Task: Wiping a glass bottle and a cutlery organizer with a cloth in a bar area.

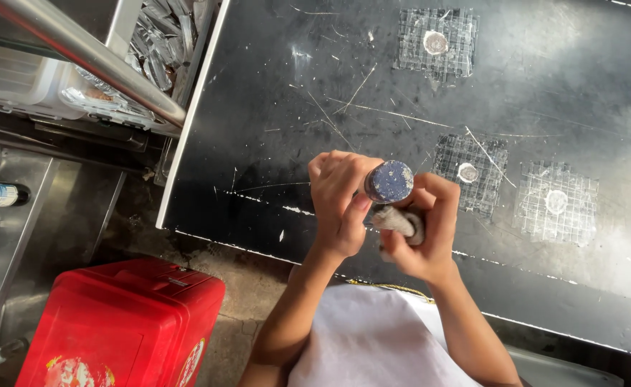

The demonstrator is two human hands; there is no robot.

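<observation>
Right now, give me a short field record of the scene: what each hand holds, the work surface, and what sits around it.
left hand: left hand grips the blue-capped cylindrical object
right hand: right hand presses a crumpled grey cloth against the cylinder just below its cap
surface: scratched black flat surface under the hands
on surface: three clear gridded squares with round centres, one far, two nearer
lower left: red plastic box on the floor
upper left: metal rail over trays

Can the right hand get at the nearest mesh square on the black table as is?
Probably not freely: the right hand grips a rag, though the way to the mesh square looks clear.
</observation>
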